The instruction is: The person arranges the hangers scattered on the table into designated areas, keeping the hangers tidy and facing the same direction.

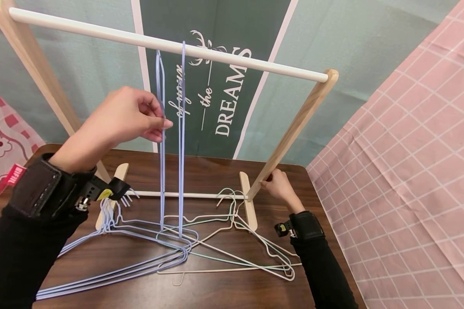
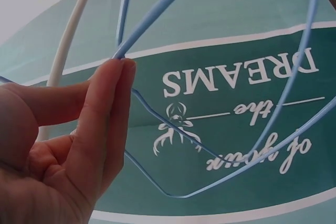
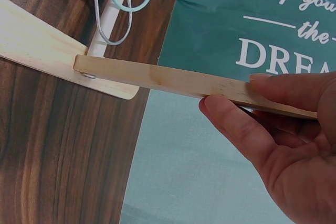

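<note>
In the head view my left hand (image 1: pixel 125 115) pinches a light blue clothes hanger (image 1: pixel 163 171) between thumb and fingertips. That hanger hangs edge-on from the white top rail (image 1: pixel 100 33) of a wooden garment rack. Just right of it, a second blue hanger (image 1: pixel 181 171) hangs from the same rail. In the left wrist view, the fingertips close on the hanger's wire (image 2: pixel 152 14) at a bend. My right hand (image 1: pixel 280 186) grips the rack's right wooden upright (image 1: pixel 294 124) low down, above its foot. The right wrist view shows thumb and fingers on opposite sides of that upright (image 3: pixel 173 80).
Several blue hangers (image 1: pixel 116 274) lie stacked at the table's left front. White and mint-green hangers (image 1: pixel 232 268) lie overlapping toward the right, hooks near the lower white bar (image 1: pixel 201 195). A green printed curtain (image 1: pixel 216 17) hangs behind the brown table (image 1: pixel 224 296); pink checked cloth (image 1: pixel 410 150) stands right.
</note>
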The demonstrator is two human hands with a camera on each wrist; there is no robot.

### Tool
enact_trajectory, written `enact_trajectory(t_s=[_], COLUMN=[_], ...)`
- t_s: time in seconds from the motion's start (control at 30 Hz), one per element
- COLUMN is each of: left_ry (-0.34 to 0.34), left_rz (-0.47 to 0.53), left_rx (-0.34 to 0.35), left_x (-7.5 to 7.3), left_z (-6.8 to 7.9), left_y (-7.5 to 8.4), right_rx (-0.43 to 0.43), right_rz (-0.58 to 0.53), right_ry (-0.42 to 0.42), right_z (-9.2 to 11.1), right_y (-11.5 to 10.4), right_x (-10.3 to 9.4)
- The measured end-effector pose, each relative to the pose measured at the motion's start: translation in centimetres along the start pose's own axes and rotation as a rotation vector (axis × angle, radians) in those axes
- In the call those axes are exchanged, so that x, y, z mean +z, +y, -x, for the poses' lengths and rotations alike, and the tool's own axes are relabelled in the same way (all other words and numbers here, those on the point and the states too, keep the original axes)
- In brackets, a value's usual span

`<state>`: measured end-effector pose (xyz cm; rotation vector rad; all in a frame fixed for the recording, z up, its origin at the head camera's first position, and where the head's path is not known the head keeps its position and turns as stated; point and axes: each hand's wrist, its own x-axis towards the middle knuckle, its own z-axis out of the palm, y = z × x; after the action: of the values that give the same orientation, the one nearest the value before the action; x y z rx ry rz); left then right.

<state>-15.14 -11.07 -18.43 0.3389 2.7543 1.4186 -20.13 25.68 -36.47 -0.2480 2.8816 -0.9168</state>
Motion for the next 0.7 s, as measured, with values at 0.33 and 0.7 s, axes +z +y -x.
enact_trajectory(t_s=[0.33, 0.7], left_ry=[-0.006, 0.005], left_rz=[-0.054, -0.048], left_rx=[-0.001, -0.034], left_x=[-0.3, 0.0], left_z=[-0.9, -2.0], left_y=[1.7, 2.1], right_rx=[0.008, 0.003], right_rz=[-0.008, -0.003], right_ry=[0.004, 0.009], right_z=[0.0, -0.1], right_y=[0.0, 0.0], right_x=[0.0, 0.0])
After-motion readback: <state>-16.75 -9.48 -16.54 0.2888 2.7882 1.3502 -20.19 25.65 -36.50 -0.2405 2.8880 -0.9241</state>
